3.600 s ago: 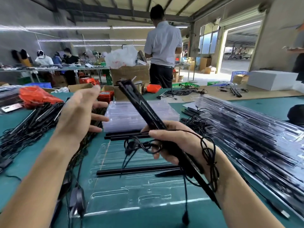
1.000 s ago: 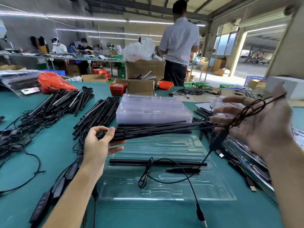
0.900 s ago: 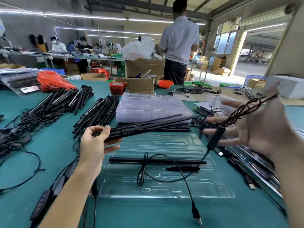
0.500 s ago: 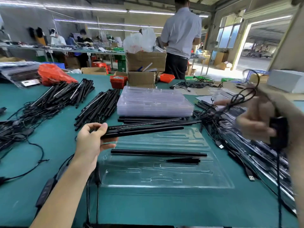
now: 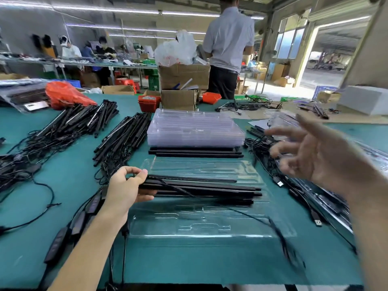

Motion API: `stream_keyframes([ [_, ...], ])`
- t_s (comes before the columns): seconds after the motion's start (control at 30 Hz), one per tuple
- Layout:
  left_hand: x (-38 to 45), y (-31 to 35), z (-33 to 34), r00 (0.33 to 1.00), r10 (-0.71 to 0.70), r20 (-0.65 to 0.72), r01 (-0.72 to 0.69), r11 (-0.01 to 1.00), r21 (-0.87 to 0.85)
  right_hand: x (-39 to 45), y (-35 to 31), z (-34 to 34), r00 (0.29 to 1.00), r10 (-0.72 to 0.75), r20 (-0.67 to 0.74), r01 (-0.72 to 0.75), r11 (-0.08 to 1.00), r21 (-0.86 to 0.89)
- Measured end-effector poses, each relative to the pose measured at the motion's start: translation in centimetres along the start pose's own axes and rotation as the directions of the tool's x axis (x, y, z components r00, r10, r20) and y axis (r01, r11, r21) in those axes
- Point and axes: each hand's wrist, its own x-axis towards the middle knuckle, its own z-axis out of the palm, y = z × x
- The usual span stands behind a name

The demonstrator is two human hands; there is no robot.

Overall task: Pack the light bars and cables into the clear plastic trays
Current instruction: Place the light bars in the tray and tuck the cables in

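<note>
Lowering slim black light bars point(image 5: 199, 189), pinched at one end by the left hand point(image 5: 128, 185), onto the clear moulded plastic tray point(image 5: 210, 223) on the green bench point(image 5: 63, 181).
Rigid, light bars are judged best held near an end; the trailing cable is limp; the right hand point(image 5: 323, 156) is spread, holding nothing.

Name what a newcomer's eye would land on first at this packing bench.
First, the left hand gripping the ends of black light bars laid across the clear plastic tray at centre. Next, the right hand, blurred, fingers spread above the tangled cables on the right. Behind the tray sits a stack of empty clear trays, with heaps of black bars to its left.
</note>
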Motion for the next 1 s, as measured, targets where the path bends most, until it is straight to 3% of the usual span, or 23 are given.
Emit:
stream_keyframes([
  [0.1, 0.1, -0.1, 0.0, 1.000, 0.004, -0.008, -0.003, 1.000, 0.005, 1.3, 3.9, 0.9, 0.983, 0.134, -0.123, -0.165, 0.938, -0.304],
  [0.17, 0.2, -0.2, 0.0, 1.000, 0.011, -0.020, -0.011, 1.000, 0.015, 2.2, 5.4, 1.2, 0.954, 0.219, -0.205, -0.294, 0.816, -0.497],
  [0.33, 0.7, -0.4, -0.4, 0.999, -0.005, -0.043, 0.003, 0.999, -0.032, 4.4, 10.9, 1.3, 0.951, 0.154, -0.269, -0.302, 0.655, -0.693],
  [0.5, 1.0, -0.6, -0.8, 0.998, -0.031, -0.051, 0.026, 0.995, -0.097, 5.0, 12.9, 1.7, 0.968, -0.022, -0.250, -0.193, 0.572, -0.797],
  [0.6, 1.1, -0.7, -0.9, 0.998, -0.039, -0.044, 0.035, 0.994, -0.101, 4.8, 12.3, 1.6, 0.973, -0.095, -0.211, -0.108, 0.621, -0.777],
  [0.67, 1.1, -0.7, -0.8, 0.998, -0.038, -0.042, 0.034, 0.994, -0.103, 4.6, 11.8, 1.8, 0.987, -0.078, -0.138, -0.052, 0.659, -0.750],
  [0.77, 1.1, -0.7, -0.6, 0.998, -0.038, -0.041, 0.034, 0.994, -0.104, 4.6, 11.6, 2.4, 0.998, 0.007, -0.057, -0.050, 0.587, -0.808],
  [1.0, 0.9, -0.5, -0.5, 0.999, -0.036, -0.037, 0.033, 0.995, -0.094, 3.5, 11.3, 3.2, 0.975, -0.063, -0.214, -0.134, 0.601, -0.788],
])
